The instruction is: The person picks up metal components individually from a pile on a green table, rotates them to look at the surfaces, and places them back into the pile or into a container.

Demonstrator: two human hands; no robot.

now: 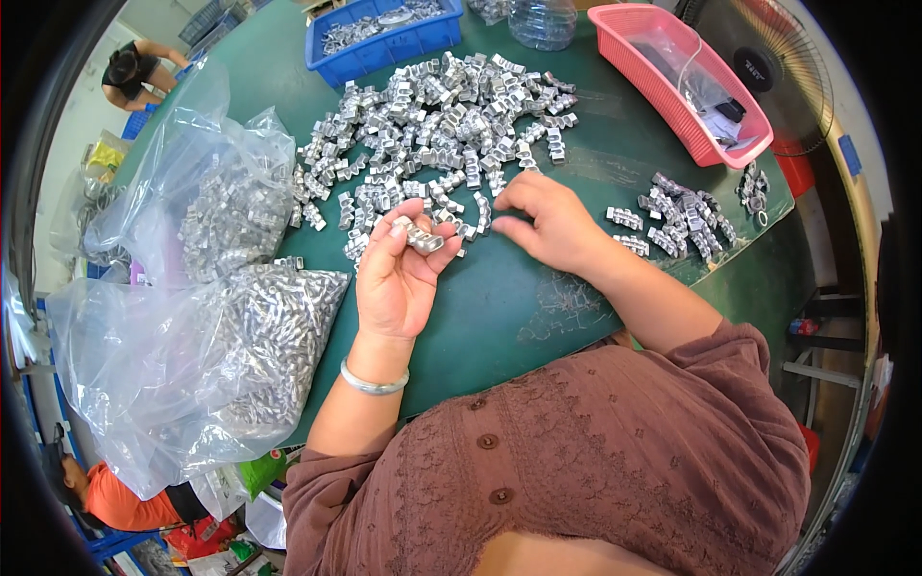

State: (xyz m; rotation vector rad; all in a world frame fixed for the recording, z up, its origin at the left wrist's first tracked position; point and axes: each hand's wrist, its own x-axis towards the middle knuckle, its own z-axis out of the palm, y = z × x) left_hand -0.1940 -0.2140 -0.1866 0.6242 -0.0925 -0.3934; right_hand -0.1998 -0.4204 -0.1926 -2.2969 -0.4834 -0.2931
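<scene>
My left hand (396, 278) is raised over the near edge of the metal pile, palm up. Its fingers close on a small silver metal part (421, 237) with a row of ridged segments. My right hand (555, 223) is at the pile's right front edge, thumb and forefinger apart, with nothing visible between them. Just beyond those fingertips a similar curved part (483, 213) lies on the table; I cannot tell whether they touch it. The large loose heap of silver metal parts (423, 125) spreads across the green table (461, 336).
Clear plastic bags (125, 355) full of metal parts stand at the left. A blue crate (384, 48) and a clear plastic jug (543, 24) are at the back. A pink basket (663, 86), a fan (783, 72) and a smaller group of parts (684, 216) are on the right. Two people are at the left.
</scene>
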